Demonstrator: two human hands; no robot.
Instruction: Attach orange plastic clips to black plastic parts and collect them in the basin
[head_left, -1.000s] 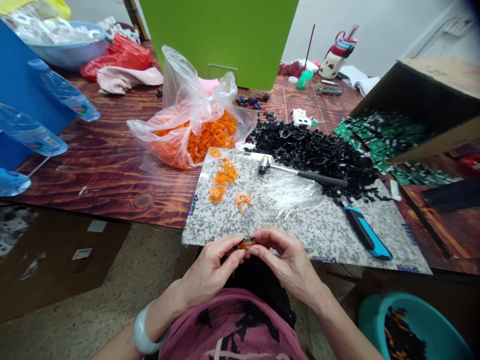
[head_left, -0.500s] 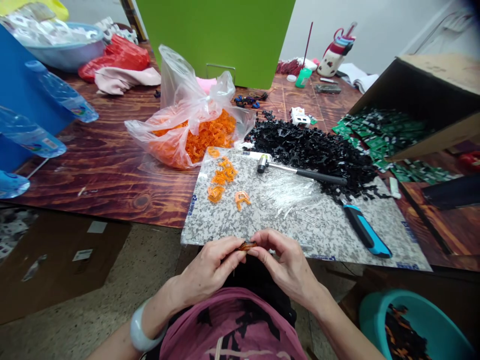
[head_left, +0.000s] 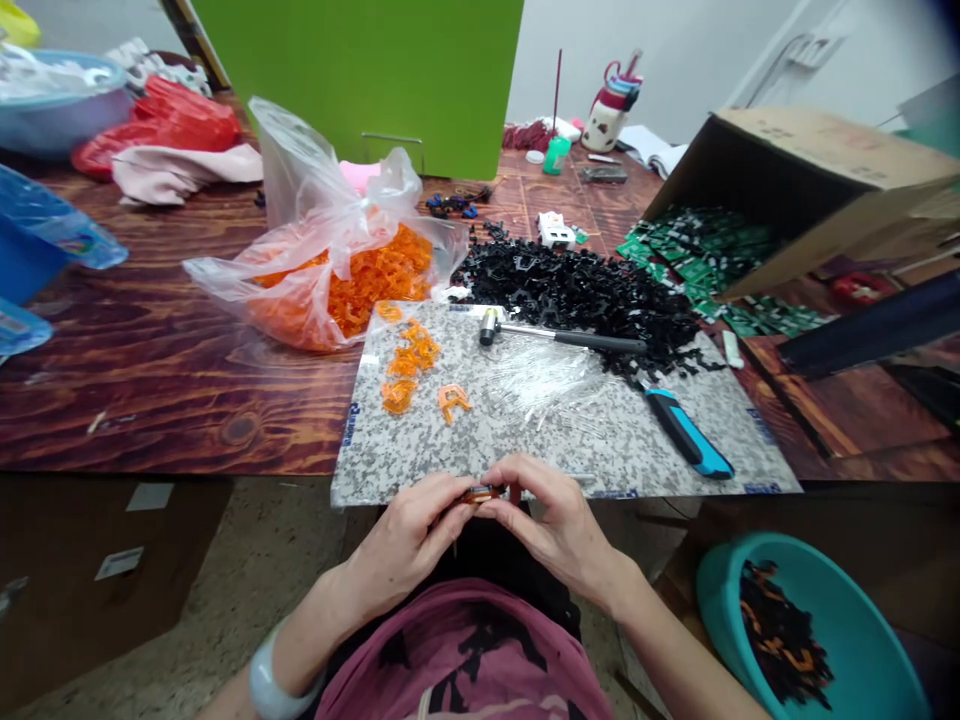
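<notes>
Between the fingertips of both hands is a small orange and black plastic part point(head_left: 480, 494), held just off the front edge of the speckled board point(head_left: 420, 455). My left hand point(head_left: 420, 525) pinches its left end, and my right hand point(head_left: 544, 510) grips the right end with thumb and fingers. The fingers hide much of the part. Beyond them on the board lie a single orange plastic clip point(head_left: 453, 401) and a few more orange pieces point(head_left: 412, 350). A heap of thin clear strips or pins point(head_left: 544, 380) spreads to the right, below a small hammer point(head_left: 562, 338).
A plastic bag of orange parts point(head_left: 315, 285) stands behind the board, beside a pile of black parts point(head_left: 570, 290). Blue-handled cutters point(head_left: 690, 433) lie at right. A carton point(head_left: 787, 150) spills green circuit boards point(head_left: 690, 260). A teal basin point(head_left: 720, 590) below right holds orange and black parts.
The camera view has turned to the right, so the table's things appear shifted left. Both hands still hold the part, which looks slightly tilted.
</notes>
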